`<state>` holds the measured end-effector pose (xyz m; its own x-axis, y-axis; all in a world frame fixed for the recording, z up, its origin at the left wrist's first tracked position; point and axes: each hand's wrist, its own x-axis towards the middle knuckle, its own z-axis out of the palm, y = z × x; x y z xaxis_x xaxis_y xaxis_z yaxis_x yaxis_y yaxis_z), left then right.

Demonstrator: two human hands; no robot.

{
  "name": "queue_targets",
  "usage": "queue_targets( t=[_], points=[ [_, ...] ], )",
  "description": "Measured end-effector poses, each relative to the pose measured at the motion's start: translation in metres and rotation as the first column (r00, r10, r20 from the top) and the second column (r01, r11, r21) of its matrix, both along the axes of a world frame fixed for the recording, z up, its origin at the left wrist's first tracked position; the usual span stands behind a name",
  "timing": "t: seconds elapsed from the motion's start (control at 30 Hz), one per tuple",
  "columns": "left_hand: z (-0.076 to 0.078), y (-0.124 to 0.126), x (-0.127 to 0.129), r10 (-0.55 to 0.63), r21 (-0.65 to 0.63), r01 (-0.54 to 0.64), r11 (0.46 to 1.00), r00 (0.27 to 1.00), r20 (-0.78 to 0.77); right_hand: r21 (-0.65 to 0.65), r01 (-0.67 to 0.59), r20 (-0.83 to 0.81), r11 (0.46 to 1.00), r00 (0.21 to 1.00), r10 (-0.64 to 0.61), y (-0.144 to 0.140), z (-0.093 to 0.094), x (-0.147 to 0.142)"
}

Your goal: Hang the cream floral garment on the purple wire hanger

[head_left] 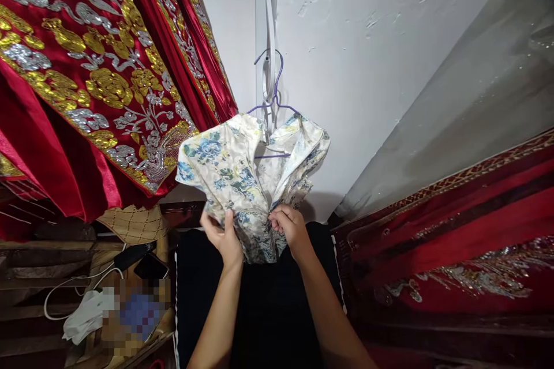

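Right grip (292,228) fist-like on floral garment (236,176)

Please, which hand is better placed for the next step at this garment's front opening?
Probably the right hand: it pinches the floral garment near the lower end of the front opening. The left hand is at the garment's side, farther away.

Bare, tapering left forearm (219,305) angled up and slightly right; bare left hand (225,240), thumb upright, spread from fingers. Bare, tapering right forearm (324,305) slanting up leftward; bare right hand (289,228) curled, fingertips pinched.
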<state>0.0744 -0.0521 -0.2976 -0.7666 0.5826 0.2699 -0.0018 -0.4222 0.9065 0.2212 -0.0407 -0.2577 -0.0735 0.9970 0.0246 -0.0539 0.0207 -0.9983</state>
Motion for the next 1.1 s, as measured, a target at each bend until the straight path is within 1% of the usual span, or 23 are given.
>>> queue_targets(
  t=[0.03,0.07,0.1,0.13,0.17,0.23,0.3,0.37,0.43,0.5,0.57,0.63,0.67,0.7,0.73,0.8,0.87,0.9,0.93,0.97,1.0,1.03,1.1],
  points=[
    [-0.005,-0.002,0.003,0.086,0.026,-0.083,0.996,0.982,-0.168,-0.030,-0.017,-0.010,0.999,1.000,0.016,-0.002,-0.001,0.001],
    [-0.011,-0.004,0.007,0.123,0.041,-0.116,0.992,0.939,-0.321,-0.060,-0.046,-0.019,0.997,0.999,0.044,-0.005,-0.002,0.002],
    [-0.016,-0.006,0.013,0.100,0.039,-0.093,0.995,0.888,-0.450,-0.085,-0.083,-0.027,0.993,0.996,0.080,-0.007,-0.003,0.002],
    [-0.021,-0.006,0.020,0.027,0.019,-0.020,1.000,0.839,-0.543,-0.103,-0.121,-0.031,0.987,0.993,0.118,-0.009,-0.003,0.002],
    [-0.025,-0.006,0.027,-0.067,-0.011,0.075,0.997,0.802,-0.594,-0.110,-0.153,-0.028,0.982,0.988,0.150,-0.011,-0.001,0.003],
    [-0.029,-0.003,0.039,-0.220,-0.049,0.239,0.970,0.767,-0.602,-0.105,-0.180,-0.005,0.978,0.984,0.181,-0.009,0.006,0.005],
    [-0.028,0.002,0.045,-0.300,-0.061,0.326,0.943,0.761,-0.575,-0.086,-0.153,0.018,0.985,0.988,0.155,0.001,0.021,0.011],
    [-0.026,0.008,0.045,-0.332,-0.073,0.362,0.929,0.732,-0.595,-0.044,-0.065,0.017,0.997,0.998,0.065,0.020,0.048,0.020],
    [-0.026,0.014,0.042,-0.355,-0.091,0.394,0.915,0.674,-0.648,0.017,0.031,-0.014,0.999,0.999,-0.031,0.044,0.085,0.028],
    [-0.028,0.017,0.037,-0.374,-0.110,0.417,0.902,0.632,-0.679,0.108,0.022,-0.035,0.994,0.999,-0.018,0.066,0.127,0.032],
    [-0.030,0.021,0.033,-0.396,-0.135,0.433,0.891,0.596,-0.698,0.193,0.026,-0.096,0.981,0.995,-0.008,0.080,0.162,0.032],
    [-0.025,0.026,0.027,-0.412,-0.161,0.445,0.881,0.557,-0.721,0.245,0.039,-0.133,0.969,0.991,-0.007,0.083,0.184,0.029],
    [-0.017,0.029,0.023,-0.417,-0.171,0.447,0.878,0.540,-0.731,0.261,0.044,-0.133,0.964,0.991,-0.009,0.081,0.189,0.026],
    [-0.006,0.033,0.020,-0.416,-0.174,0.447,0.877,0.528,-0.741,0.273,0.046,-0.120,0.961,0.993,-0.014,0.078,0.190,0.024],
    [0.009,0.037,0.016,-0.403,-0.162,0.445,0.881,0.524,-0.750,0.284,0.050,-0.101,0.958,0.995,-0.022,0.073,0.189,0.021],
    [0.052,0.047,0.010,-0.346,-0.092,0.441,0.893,0.540,-0.768,0.316,0.057,-0.063,0.947,0.997,-0.039,0.063,0.183,0.017],
    [0.104,0.058,0.007,-0.252,0.047,0.445,0.894,0.588,-0.768,0.366,0.072,-0.031,0.928,0.997,-0.065,0.055,0.178,0.015],
    [0.129,0.064,0.006,-0.238,0.083,0.463,0.883,0.593,-0.769,0.395,0.074,-0.018,0.916,0.997,-0.073,0.053,0.176,0.014],
    [0.153,0.070,0.007,-0.231,0.097,0.487,0.868,0.569,-0.789,0.421,0.076,-0.008,0.904,0.997,-0.080,0.052,0.175,0.013],
    [0.172,0.075,0.007,-0.210,0.107,0.506,0.856,0.529,-0.822,0.440,0.080,-0.007,0.895,0.996,-0.086,0.053,0.174,0.012],
    [0.188,0.079,0.009,-0.186,0.109,0.516,0.850,0.488,-0.853,0.446,0.089,-0.018,0.890,0.996,-0.091,0.055,0.171,0.011],
    [0.199,0.082,0.010,-0.161,0.107,0.520,0.847,0.444,-0.882,0.439,0.103,-0.039,0.893,0.995,-0.095,0.059,0.167,0.009],
    [0.212,0.085,0.013,-0.112,0.111,0.510,0.853,0.387,-0.915,0.390,0.141,-0.075,0.910,0.990,-0.121,0.070,0.151,0.006]
  ],
)
